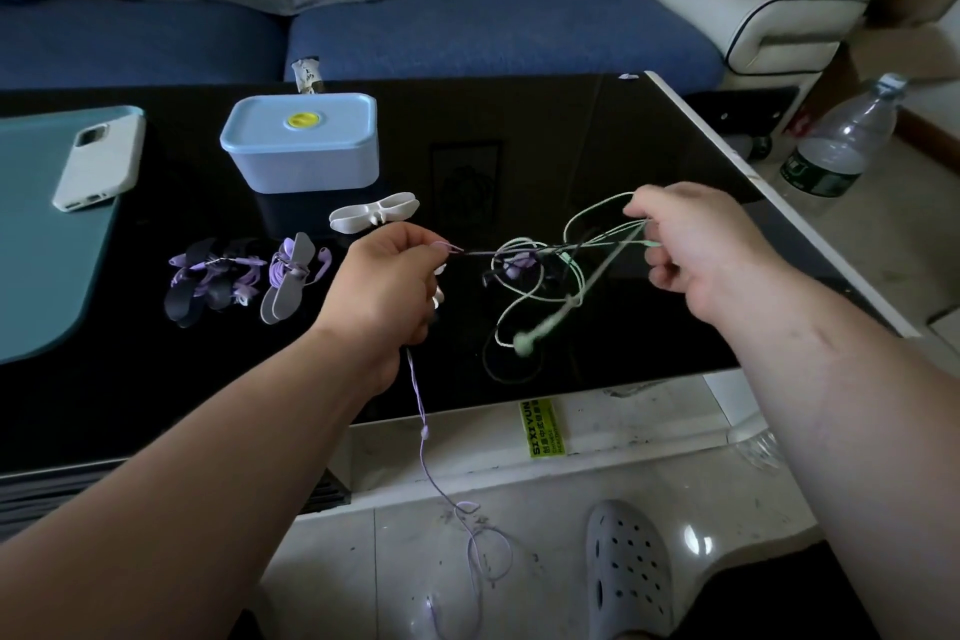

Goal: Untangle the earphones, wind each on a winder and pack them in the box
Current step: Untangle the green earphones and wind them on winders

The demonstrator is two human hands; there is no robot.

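Above table, left hand and right hand seemingly pinch earphones.

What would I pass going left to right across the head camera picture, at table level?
phone → dark winder with purple earphones → lilac winder, wound → left hand → tangled earphones → right hand → water bottle
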